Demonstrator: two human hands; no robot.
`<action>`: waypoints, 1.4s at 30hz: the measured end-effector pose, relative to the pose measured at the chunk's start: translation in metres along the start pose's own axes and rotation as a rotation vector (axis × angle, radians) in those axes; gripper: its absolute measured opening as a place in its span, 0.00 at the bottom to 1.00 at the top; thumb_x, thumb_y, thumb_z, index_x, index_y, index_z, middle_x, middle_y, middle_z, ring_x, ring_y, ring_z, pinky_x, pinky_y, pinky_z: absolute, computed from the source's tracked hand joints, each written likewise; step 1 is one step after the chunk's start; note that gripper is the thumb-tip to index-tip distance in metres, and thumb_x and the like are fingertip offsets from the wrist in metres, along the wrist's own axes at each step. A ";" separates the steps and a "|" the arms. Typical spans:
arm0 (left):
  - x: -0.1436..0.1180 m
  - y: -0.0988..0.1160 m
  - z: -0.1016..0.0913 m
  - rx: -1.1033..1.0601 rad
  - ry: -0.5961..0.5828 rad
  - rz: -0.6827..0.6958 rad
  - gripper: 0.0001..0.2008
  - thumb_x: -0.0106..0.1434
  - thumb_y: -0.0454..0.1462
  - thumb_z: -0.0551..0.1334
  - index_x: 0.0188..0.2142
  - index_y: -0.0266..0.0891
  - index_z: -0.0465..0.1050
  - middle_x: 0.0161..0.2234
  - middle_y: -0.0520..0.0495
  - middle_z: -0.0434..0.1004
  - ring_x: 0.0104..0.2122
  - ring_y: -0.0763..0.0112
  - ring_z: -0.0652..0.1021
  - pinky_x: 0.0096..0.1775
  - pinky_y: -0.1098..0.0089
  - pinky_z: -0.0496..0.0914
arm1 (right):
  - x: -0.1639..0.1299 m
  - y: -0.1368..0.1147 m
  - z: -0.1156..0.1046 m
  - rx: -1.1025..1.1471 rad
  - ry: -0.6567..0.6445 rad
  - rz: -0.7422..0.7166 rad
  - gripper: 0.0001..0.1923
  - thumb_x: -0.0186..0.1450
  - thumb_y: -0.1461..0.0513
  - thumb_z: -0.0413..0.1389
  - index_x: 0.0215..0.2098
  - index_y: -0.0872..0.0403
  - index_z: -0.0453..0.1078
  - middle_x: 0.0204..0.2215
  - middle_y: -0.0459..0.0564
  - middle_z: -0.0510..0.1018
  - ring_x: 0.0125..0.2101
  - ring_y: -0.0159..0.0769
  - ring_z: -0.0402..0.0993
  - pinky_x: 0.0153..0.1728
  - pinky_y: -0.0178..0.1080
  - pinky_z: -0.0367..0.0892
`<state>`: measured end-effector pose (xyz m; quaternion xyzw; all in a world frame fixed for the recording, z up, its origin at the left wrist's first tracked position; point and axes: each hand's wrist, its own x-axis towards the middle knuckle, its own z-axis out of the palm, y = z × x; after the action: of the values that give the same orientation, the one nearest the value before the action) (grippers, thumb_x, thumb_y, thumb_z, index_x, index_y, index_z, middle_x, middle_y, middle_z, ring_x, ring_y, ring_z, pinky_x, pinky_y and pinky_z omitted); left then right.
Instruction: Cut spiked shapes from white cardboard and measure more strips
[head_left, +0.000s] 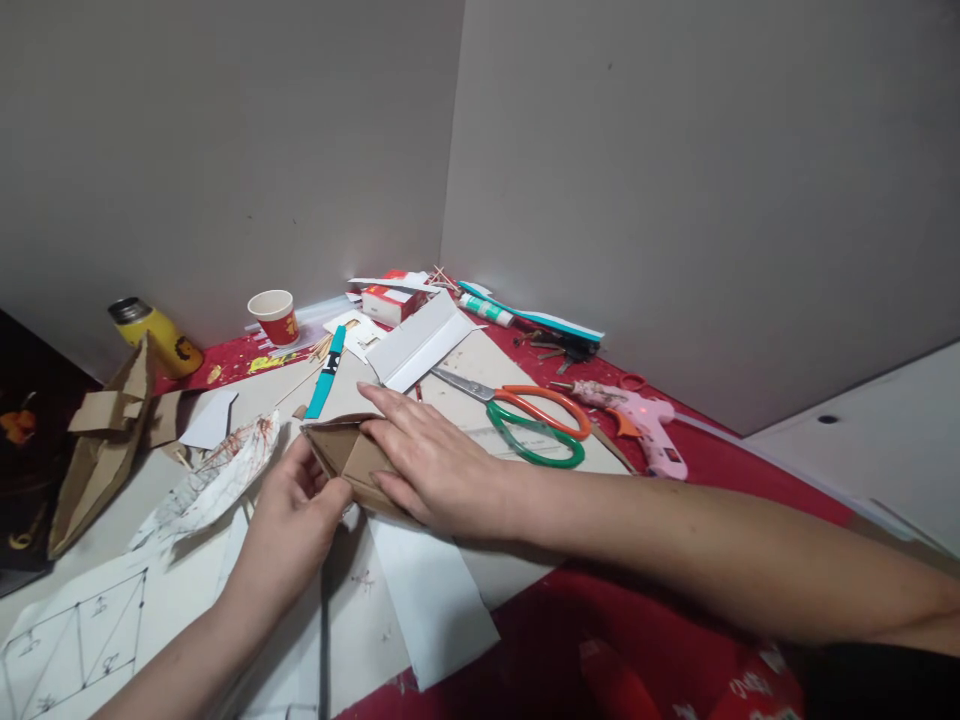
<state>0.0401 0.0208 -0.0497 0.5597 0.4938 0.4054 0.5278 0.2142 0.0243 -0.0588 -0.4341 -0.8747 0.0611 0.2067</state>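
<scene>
A folded piece of brown cardboard (352,455), open at its near end, is held between my hands at the middle of the view. My left hand (304,505) grips its left corner, thumb on the near edge and fingers behind. Across its right side lies my right hand (435,470), fingers bent over the top and partly inside. The cardboard's right end is hidden under that hand. Just beyond my right wrist rest scissors (536,420) with one orange and one green handle. A white paper strip (435,595) lies below the cardboard.
A pink glue gun (637,420) lies at the right. A yellow bottle (154,335), a paper cup (274,317) and a cardboard boat shape (97,450) stand left. A teal craft knife (328,372) and folded white card (420,340) lie beyond my hands. Grey walls (675,180) close the back.
</scene>
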 end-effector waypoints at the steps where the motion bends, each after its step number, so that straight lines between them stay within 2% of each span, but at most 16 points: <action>1: 0.000 0.000 0.001 -0.009 -0.005 -0.006 0.17 0.52 0.31 0.63 0.43 0.40 0.72 0.34 0.53 0.77 0.33 0.69 0.72 0.36 0.72 0.66 | 0.002 0.001 0.001 0.037 0.001 0.002 0.20 0.64 0.65 0.55 0.53 0.69 0.66 0.65 0.74 0.53 0.65 0.55 0.51 0.61 0.54 0.56; 5: 0.001 0.000 0.004 -0.049 -0.025 -0.025 0.19 0.52 0.30 0.62 0.45 0.39 0.71 0.30 0.55 0.74 0.28 0.71 0.69 0.32 0.72 0.65 | 0.005 0.005 0.000 0.113 -0.017 0.022 0.18 0.64 0.67 0.54 0.51 0.68 0.67 0.65 0.74 0.53 0.65 0.55 0.51 0.61 0.53 0.56; 9: 0.001 0.000 0.006 -0.079 -0.033 -0.041 0.21 0.51 0.30 0.62 0.46 0.38 0.70 0.32 0.54 0.75 0.27 0.72 0.69 0.31 0.72 0.65 | 0.004 0.006 -0.003 0.146 -0.037 0.020 0.16 0.65 0.67 0.52 0.50 0.69 0.67 0.65 0.74 0.52 0.65 0.55 0.51 0.61 0.55 0.56; 12: 0.000 0.002 0.006 -0.087 -0.041 -0.043 0.21 0.51 0.30 0.62 0.46 0.37 0.70 0.33 0.53 0.76 0.26 0.73 0.68 0.31 0.73 0.65 | 0.002 0.007 -0.004 0.162 -0.008 -0.009 0.15 0.65 0.68 0.52 0.49 0.67 0.67 0.65 0.75 0.53 0.65 0.53 0.52 0.60 0.54 0.57; 15: -0.001 0.004 0.005 -0.085 -0.043 -0.023 0.21 0.51 0.30 0.61 0.46 0.37 0.69 0.35 0.51 0.77 0.30 0.71 0.71 0.35 0.72 0.66 | 0.000 0.010 -0.004 0.135 0.038 -0.058 0.13 0.66 0.68 0.50 0.48 0.64 0.66 0.65 0.74 0.54 0.65 0.51 0.50 0.60 0.55 0.58; 19: -0.001 0.002 0.004 -0.054 -0.048 -0.020 0.22 0.50 0.31 0.60 0.47 0.36 0.68 0.36 0.51 0.77 0.30 0.70 0.71 0.34 0.71 0.66 | 0.001 0.010 -0.004 0.044 0.084 -0.123 0.13 0.66 0.68 0.49 0.47 0.64 0.67 0.64 0.73 0.56 0.65 0.52 0.51 0.60 0.55 0.58; 23: 0.003 -0.001 0.001 0.027 0.034 0.071 0.19 0.52 0.32 0.58 0.46 0.36 0.68 0.38 0.50 0.76 0.35 0.68 0.73 0.40 0.70 0.67 | 0.008 0.006 -0.006 -0.099 0.098 -0.166 0.13 0.66 0.69 0.48 0.48 0.63 0.68 0.63 0.70 0.59 0.64 0.55 0.53 0.58 0.58 0.58; 26: 0.003 0.001 -0.002 0.118 0.087 0.131 0.17 0.54 0.32 0.57 0.45 0.38 0.67 0.38 0.51 0.74 0.36 0.68 0.73 0.40 0.70 0.67 | 0.015 0.006 -0.005 -0.091 0.130 -0.181 0.12 0.66 0.69 0.48 0.47 0.62 0.67 0.64 0.70 0.58 0.64 0.54 0.52 0.59 0.57 0.58; 32: 0.002 0.009 -0.006 0.164 0.028 0.139 0.20 0.53 0.31 0.56 0.47 0.39 0.67 0.36 0.53 0.74 0.34 0.68 0.73 0.36 0.71 0.67 | 0.023 0.015 0.001 0.074 0.179 -0.227 0.10 0.65 0.68 0.49 0.45 0.59 0.63 0.63 0.72 0.56 0.66 0.49 0.48 0.61 0.57 0.56; 36: 0.007 0.007 -0.008 0.053 -0.047 0.144 0.20 0.52 0.30 0.55 0.46 0.38 0.68 0.37 0.52 0.75 0.35 0.68 0.73 0.40 0.70 0.67 | 0.022 0.017 -0.001 0.029 0.159 -0.239 0.09 0.65 0.69 0.49 0.44 0.61 0.64 0.62 0.75 0.56 0.65 0.52 0.48 0.62 0.57 0.54; 40: 0.010 0.002 -0.010 0.033 -0.071 0.110 0.20 0.51 0.28 0.55 0.45 0.37 0.69 0.29 0.55 0.73 0.29 0.69 0.72 0.39 0.68 0.67 | 0.022 0.017 -0.002 0.003 0.142 -0.249 0.08 0.64 0.69 0.50 0.42 0.61 0.64 0.61 0.76 0.57 0.64 0.53 0.50 0.61 0.57 0.55; 42: 0.011 0.000 -0.010 0.039 -0.070 0.125 0.20 0.51 0.28 0.54 0.45 0.37 0.69 0.30 0.55 0.73 0.29 0.69 0.72 0.40 0.68 0.67 | 0.022 0.017 -0.002 0.012 0.155 -0.251 0.08 0.64 0.70 0.49 0.42 0.61 0.63 0.61 0.75 0.57 0.64 0.53 0.50 0.61 0.56 0.55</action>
<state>0.0321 0.0333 -0.0491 0.6136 0.4470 0.4081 0.5071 0.2155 0.0520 -0.0549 -0.3236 -0.9031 0.0062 0.2823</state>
